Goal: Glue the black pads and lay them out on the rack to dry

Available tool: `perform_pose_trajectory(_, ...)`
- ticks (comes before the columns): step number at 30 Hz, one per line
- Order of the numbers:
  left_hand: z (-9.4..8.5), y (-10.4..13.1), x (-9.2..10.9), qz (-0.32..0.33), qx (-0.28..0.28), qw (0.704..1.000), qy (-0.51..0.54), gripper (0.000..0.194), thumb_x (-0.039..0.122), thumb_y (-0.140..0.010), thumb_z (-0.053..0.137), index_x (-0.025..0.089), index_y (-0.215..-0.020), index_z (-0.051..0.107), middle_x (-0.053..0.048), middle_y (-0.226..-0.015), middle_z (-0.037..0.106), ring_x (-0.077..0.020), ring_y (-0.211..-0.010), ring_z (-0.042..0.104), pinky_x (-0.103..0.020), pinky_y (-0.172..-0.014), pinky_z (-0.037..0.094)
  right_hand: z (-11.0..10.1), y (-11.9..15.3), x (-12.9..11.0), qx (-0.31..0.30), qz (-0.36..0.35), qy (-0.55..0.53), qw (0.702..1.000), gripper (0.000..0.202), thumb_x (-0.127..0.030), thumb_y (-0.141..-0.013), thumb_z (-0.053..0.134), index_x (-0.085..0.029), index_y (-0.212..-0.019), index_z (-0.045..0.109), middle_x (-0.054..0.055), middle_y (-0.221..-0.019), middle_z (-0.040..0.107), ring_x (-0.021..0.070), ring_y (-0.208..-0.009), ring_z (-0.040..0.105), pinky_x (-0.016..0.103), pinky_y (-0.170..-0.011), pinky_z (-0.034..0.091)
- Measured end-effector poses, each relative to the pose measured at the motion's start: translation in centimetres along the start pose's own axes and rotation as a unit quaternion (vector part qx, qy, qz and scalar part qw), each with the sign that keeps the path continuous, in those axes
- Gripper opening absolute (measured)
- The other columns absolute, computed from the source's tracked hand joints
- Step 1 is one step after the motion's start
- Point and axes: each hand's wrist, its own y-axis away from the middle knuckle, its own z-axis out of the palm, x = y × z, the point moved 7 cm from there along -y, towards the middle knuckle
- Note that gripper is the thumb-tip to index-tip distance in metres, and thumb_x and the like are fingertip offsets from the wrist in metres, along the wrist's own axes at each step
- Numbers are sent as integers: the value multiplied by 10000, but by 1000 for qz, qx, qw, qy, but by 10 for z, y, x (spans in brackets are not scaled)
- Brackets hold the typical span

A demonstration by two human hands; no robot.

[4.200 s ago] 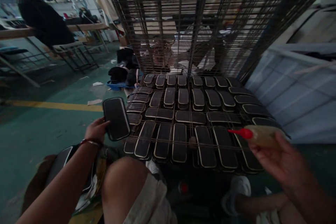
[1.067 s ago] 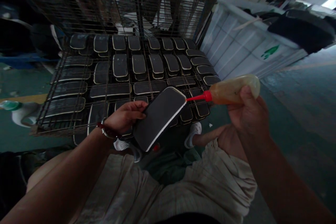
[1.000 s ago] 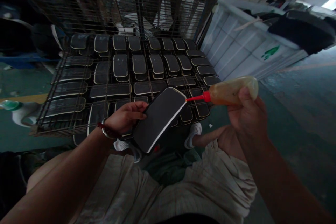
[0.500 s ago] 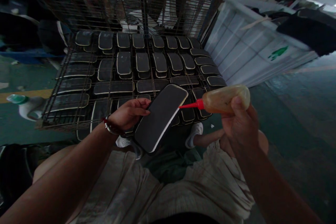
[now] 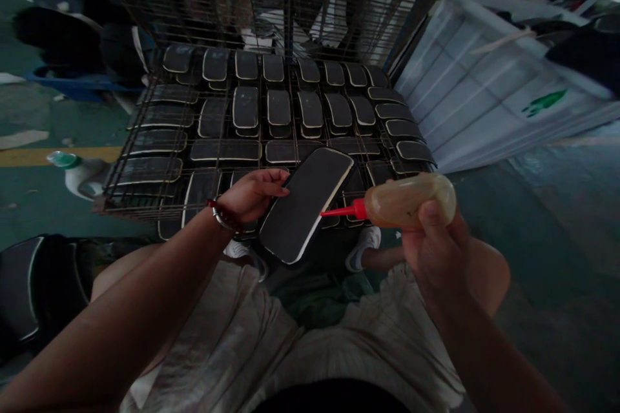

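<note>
A dark rounded panel [image 5: 307,203] with a pale edge is pinched at its left side by my left hand [image 5: 254,197], thumb on top. It is tilted above the wire rack. My right hand [image 5: 436,239] is wrapped round a translucent squeeze bottle [image 5: 409,201] of amber liquid. The bottle's red nozzle [image 5: 346,210] points left, its tip at the panel's right edge. Along that edge the lower stretch looks white and the upper stretch yellowish.
Many similar dark panels [image 5: 278,108] lie in rows on the wire rack [image 5: 130,208]. Left of it stands a white jug [image 5: 84,175] with a green cap. A large white bin [image 5: 465,84] is at the right. Dark pieces [image 5: 22,290] lie at lower left.
The nozzle tip has moved down along the panel's right edge, and the yellowish stretch above it is longer. The view has shifted, so the rack and jug appear further right.
</note>
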Motion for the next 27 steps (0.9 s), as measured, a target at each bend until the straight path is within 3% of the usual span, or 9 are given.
perform_pose_trajectory(7, -8, -2, 0, 3, 21, 1000, 10, 192, -20, -612, 615, 99, -762, 627, -56, -699, 669, -144, -562, 631, -245, -551, 516, 21, 15, -5, -80, -10, 15, 997, 446, -313, -846, 600, -199, -1263, 491, 130, -1147, 604, 315, -1061, 595, 537, -889, 492)
perform_pose_trajectory(16, -17, -1, 6, 6, 90, 996, 23, 180, -36, -604, 582, 99, -719, 618, -40, -638, 653, -141, -522, 618, -252, -526, 525, 32, 28, -7, -134, -16, 40, 990, 503, -304, -822, 620, -194, -1284, 452, 130, -1102, 634, 319, -1103, 571, 561, -898, 486)
perform_pose_trajectory(23, -29, -1, 11, 18, 155, 983, 99, 186, -49, -666, 491, 113, -696, 579, -32, -608, 632, -149, -540, 627, -266, -553, 542, 34, 20, -8, -94, -43, 29, 994, 500, -303, -806, 635, -185, -1263, 469, 124, -1095, 627, 324, -1070, 588, 577, -913, 462)
perform_pose_trajectory(27, -33, -5, 9, 6, 169, 970, 174, 230, -17, -710, 438, 97, -812, 611, -69, -653, 657, -186, -606, 654, -328, -624, 567, 34, 11, -11, -50, -86, 23, 995, 433, -274, -812, 628, -222, -1228, 517, 86, -1186, 571, 296, -1046, 600, 574, -944, 441)
